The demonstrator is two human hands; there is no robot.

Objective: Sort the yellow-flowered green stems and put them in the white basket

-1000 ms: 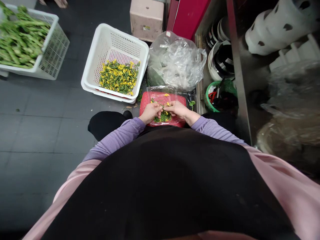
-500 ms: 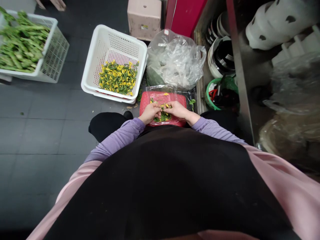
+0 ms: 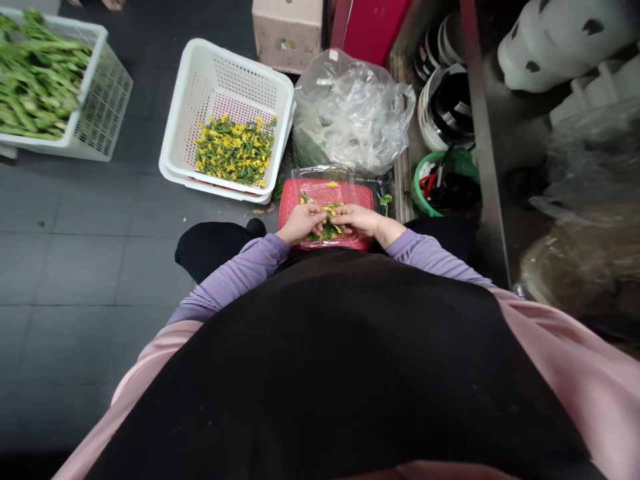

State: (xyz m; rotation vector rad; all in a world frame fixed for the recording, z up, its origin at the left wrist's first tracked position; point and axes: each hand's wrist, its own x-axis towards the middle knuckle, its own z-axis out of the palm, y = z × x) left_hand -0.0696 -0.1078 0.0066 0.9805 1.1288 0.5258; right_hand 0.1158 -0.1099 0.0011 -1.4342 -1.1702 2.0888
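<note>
A clear plastic tray (image 3: 313, 175) rests over a red lid-like surface (image 3: 290, 200) close to my body, with small green stems and yellow flowers (image 3: 330, 230) in it. My left hand (image 3: 303, 224) is over its left part, fingers pinched together. From the right, my right hand (image 3: 357, 221) meets it with thumb and finger closed near the left fingertips. Whatever lies between the fingers of either hand is too small to name. Beyond them to the left, a white perforated basket (image 3: 176, 127) holds a pile of yellow-flowered green stems (image 3: 235, 150).
A clear plastic bag (image 3: 355, 113) stands behind the tray, beside a pale stool (image 3: 287, 33). At the right are a green basket (image 3: 419, 193) and a metal shelf edge (image 3: 485, 147). Another white basket (image 3: 103, 100) with thick green stems (image 3: 40, 80) sits far left.
The view has shifted slightly, so the baskets appear a little higher and further left. My right hand has turned a bit, its fingers still closed near my left hand.
</note>
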